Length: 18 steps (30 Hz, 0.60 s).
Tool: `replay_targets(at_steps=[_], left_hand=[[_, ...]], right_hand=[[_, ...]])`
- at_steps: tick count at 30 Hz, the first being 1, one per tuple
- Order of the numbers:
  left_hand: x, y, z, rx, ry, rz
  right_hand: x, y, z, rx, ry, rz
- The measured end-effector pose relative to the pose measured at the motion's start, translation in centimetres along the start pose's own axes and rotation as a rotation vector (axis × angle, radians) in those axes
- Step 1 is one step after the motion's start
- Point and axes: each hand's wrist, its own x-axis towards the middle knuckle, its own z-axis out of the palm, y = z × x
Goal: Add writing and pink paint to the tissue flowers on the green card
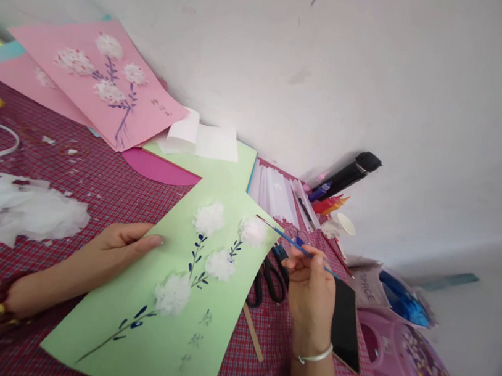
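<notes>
Pale wall [252,45] behind, scuffed in places. Red checked cloth [110,193] over the table, scraps of white strewn on the left part. Pink plastic container [403,365] beyond the table's right side, patterned on its face. Green sheet [153,348] front and centre, slanted across the cloth, with four white fluffy blossoms, dark painted stems and leaves, and a column of handwritten characters near the lower right. Pink sheet [147,130] at upper left, bearing similar white blossoms with red specks, overlapping another pink one. White tissue pile [24,206] on the cloth, left of the left forearm. Left hand [115,253] at the green sheet's left edge: thumb on top, gripping; underside fingers hidden. Dark red beads around the wrist. Right hand [310,296] to the right of the sheet, fingers closed around the blue handle of a slim brush [290,240], tip pointing left. Pale bangle on the wrist. Black flat slab [346,326] partly behind the right hand. Black-handled scissors [265,275] between sheet and right hand; wooden stick [253,333] just below them. Smallest: dark brush tip [258,216], at the upper rim of the rightmost blossom [253,231]; contact impossible to tell.
</notes>
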Motion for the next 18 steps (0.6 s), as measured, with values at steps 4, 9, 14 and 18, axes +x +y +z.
replay_targets(at_steps=[4, 9, 14, 18], left_hand=[[-0.1, 0.5, 0.3, 0.043, 0.012, 0.038], [-0.2, 0.9, 0.4, 0.023, 0.016, 0.016], [-0.2, 1.2, 0.6, 0.016, 0.039, 0.010], [-0.3, 1.7, 0.7, -0.022, 0.043, -0.013]], right_hand=[[-0.8, 0.0, 0.5, -0.173, -0.047, -0.051], [-1.0, -0.1, 0.2, -0.267, -0.035, -0.102], [-1.1, -0.1, 0.5, -0.278, -0.084, -0.116], [-1.1, -0.1, 0.6, -0.353, -0.085, -0.110]])
